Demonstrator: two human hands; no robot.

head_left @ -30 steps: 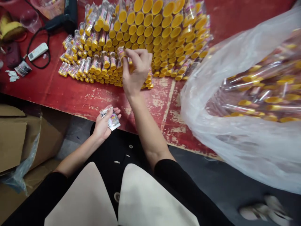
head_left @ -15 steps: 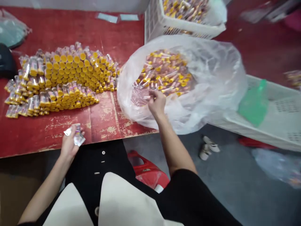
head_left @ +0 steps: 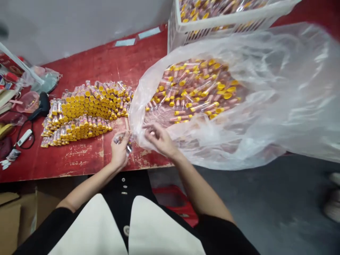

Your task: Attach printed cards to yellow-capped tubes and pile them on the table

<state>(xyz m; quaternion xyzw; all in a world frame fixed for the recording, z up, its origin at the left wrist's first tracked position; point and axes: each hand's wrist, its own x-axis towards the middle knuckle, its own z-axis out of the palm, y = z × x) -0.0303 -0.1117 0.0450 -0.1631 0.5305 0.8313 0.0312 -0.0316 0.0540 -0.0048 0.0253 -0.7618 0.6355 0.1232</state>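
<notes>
My left hand (head_left: 120, 148) is closed on a few small printed wrappers (head_left: 122, 139) just above the red table's (head_left: 87, 157) front edge. My right hand (head_left: 159, 139) lies beside it, against the near edge of a large clear plastic bag (head_left: 249, 117) full of yellow-capped tubes (head_left: 196, 88). The right fingers are curled and pinched together; what they hold, if anything, is blurred. A stacked pile of wrapped yellow-capped tubes (head_left: 82, 109) lies on the table to the left of both hands.
A white slotted crate (head_left: 225, 21) with more tubes stands behind the bag. A black heat gun (head_left: 39, 106), a white remote (head_left: 24, 137) and clutter sit at the table's left end. Cardboard boxes (head_left: 10, 216) are below left; a red stool (head_left: 175, 202) is under the table.
My right hand has come out of the bag and back toward me, next to the left hand. The left hand rose to the table edge. The camera view shifted left.
</notes>
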